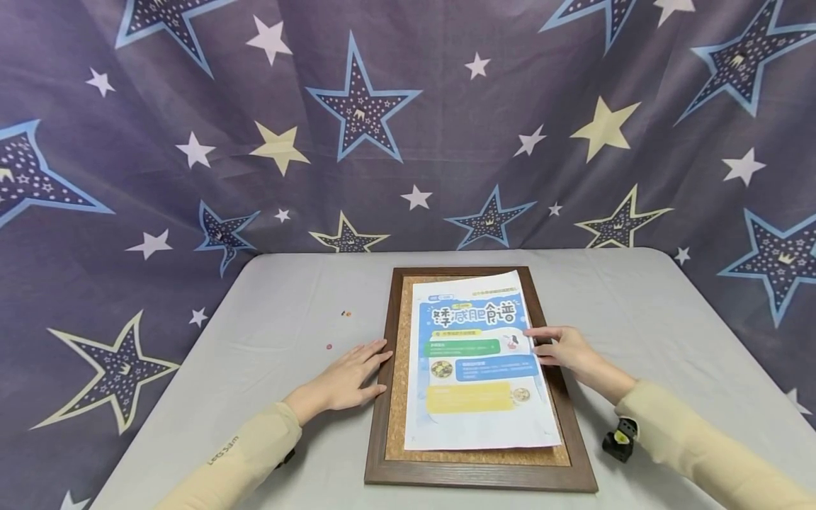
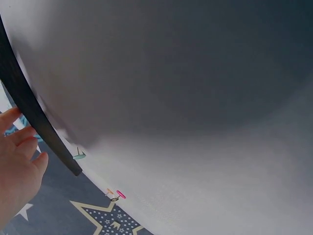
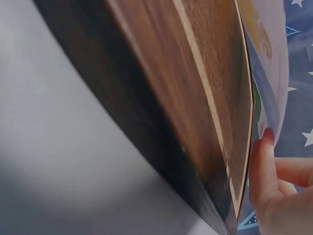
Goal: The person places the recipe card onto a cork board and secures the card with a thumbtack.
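Observation:
A printed paper sheet (image 1: 472, 432) with blue, green and yellow blocks and Chinese lettering lies slightly askew on a cork board (image 1: 397, 432) with a brown wooden frame (image 1: 478, 476). My right hand (image 1: 570, 354) pinches the sheet's right edge, where the paper stands slightly off the board. In the right wrist view, the sheet (image 3: 274, 83) bows above the board beside my fingertip. My left hand (image 1: 347, 375) rests against the frame's left side with its fingers extended. The left wrist view shows those fingers (image 2: 24, 134) touching the dark side of the frame (image 2: 41, 120).
Small push pins lie on the grey table left of the board: a pink pin (image 1: 329, 346) and a little cluster of pins (image 1: 346, 313) behind it. A star-patterned curtain (image 1: 408, 142) hangs behind the table. A black wrist camera (image 1: 620, 440) is strapped below the right sleeve.

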### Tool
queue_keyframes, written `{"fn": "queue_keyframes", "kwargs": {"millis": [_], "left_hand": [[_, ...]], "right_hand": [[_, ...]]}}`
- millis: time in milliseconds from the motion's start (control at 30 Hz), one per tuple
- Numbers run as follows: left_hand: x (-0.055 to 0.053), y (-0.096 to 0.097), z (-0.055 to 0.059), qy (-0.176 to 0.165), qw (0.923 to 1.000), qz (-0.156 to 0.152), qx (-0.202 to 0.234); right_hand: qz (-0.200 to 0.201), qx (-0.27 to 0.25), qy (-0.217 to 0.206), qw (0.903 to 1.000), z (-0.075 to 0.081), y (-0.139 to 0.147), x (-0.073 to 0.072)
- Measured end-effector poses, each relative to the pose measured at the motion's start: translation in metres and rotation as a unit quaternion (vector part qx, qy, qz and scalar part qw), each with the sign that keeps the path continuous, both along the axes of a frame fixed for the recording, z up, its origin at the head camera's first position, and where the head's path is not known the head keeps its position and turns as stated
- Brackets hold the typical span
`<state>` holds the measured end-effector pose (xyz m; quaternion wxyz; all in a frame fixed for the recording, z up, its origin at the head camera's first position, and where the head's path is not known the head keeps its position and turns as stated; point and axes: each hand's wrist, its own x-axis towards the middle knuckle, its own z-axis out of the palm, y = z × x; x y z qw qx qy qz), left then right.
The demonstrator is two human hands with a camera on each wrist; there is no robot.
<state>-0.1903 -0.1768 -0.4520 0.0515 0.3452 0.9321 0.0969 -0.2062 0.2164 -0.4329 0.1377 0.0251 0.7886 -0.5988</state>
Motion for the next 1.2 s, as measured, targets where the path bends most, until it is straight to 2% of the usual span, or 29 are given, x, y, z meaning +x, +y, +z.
{"fn": "queue_keyframes", "kwargs": {"millis": [367,700,867,1200], "left_hand": [[0.001,0.001,0.004,-0.007,1.0000,0.006,0.000],[0.001,0.001,0.003,-0.003,1.0000,0.002,-0.001],[0.001,0.001,0.002,-0.002,1.0000,0.003,-0.002],[0.001,0.001,0.002,-0.002,1.0000,0.004,-0.002]], "right_hand": [[0.007,-0.005,0.004,1.0000,-0.001,-0.006,0.001],[0.009,0.021,0.015,0.9996,-0.004,-0.010,0.002],[0.013,0.047,0.027,0.9984,-0.005,-0.010,0.003],[0.041,0.091,0.080,0.9918,-0.012,-0.005,0.003]]}}
